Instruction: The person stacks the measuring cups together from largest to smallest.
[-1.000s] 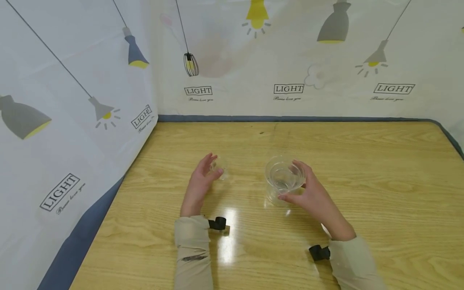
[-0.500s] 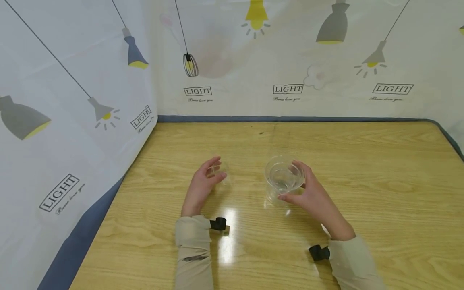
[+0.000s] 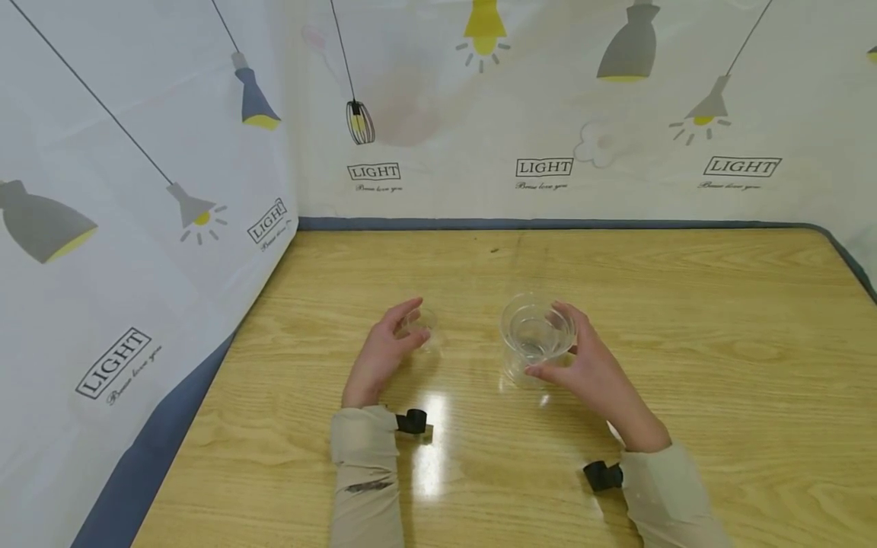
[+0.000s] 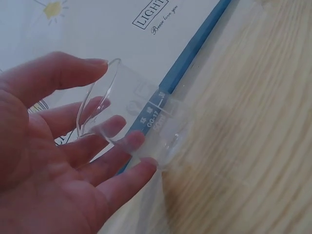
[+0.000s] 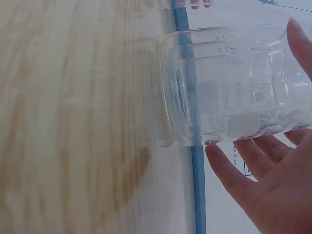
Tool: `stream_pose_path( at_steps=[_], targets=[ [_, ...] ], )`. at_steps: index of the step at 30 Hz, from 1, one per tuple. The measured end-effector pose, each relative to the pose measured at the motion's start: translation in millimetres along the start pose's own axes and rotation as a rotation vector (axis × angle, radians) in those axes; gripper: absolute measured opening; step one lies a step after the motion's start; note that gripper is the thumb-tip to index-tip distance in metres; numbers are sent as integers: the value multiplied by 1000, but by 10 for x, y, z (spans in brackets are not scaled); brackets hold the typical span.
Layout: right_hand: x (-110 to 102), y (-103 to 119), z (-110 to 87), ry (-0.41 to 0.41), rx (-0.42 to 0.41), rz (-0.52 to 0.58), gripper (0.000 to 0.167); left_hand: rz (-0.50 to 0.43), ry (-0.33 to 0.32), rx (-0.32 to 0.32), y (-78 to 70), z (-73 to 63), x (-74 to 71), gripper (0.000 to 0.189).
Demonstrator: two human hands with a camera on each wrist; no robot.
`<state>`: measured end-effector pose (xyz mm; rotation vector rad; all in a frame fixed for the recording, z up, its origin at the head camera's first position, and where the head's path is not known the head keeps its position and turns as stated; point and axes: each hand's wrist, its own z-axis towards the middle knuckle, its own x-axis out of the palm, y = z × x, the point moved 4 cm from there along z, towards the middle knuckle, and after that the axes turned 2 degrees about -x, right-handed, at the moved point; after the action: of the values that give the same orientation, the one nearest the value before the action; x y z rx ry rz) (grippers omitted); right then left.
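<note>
My left hand [image 3: 378, 354] holds a small clear glass beaker [image 4: 155, 109] between the thumb at its rim and the fingers along its wall. White print reading GG-17 shows on that beaker. My right hand [image 3: 599, 373] grips a larger clear beaker [image 5: 222, 83], with thumb and fingers round its side; 250ml is printed on the glass. In the head view a smaller ring-shaped rim [image 3: 537, 335] shows within the large beaker's wide mouth, so glassware seems nested there. The two hands are apart, with a gap of tabletop between them.
A wood-grain table [image 3: 719, 342] lies under both hands. White sheets printed with lamps [image 3: 438, 183] stand at the back and left, edged with a blue band [image 3: 479, 224]. Black wrist cameras [image 3: 414, 421] stick out from both sleeves.
My left hand has moved slightly right and nearer to me with the small beaker, its fingers drawing closer round it. The right hand and large beaker have stayed in place.
</note>
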<state>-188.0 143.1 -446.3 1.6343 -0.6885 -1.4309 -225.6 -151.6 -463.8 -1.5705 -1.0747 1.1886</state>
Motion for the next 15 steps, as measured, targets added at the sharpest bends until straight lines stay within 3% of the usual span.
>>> stream_pose_path(
  at_steps=[9, 15],
  targets=[
    [15, 7, -7, -10, 1, 3, 104, 39, 115, 45, -8, -16, 21, 58],
    [11, 27, -12, -3, -4, -2, 103, 25, 181, 30, -51, -58, 19, 58]
  ],
)
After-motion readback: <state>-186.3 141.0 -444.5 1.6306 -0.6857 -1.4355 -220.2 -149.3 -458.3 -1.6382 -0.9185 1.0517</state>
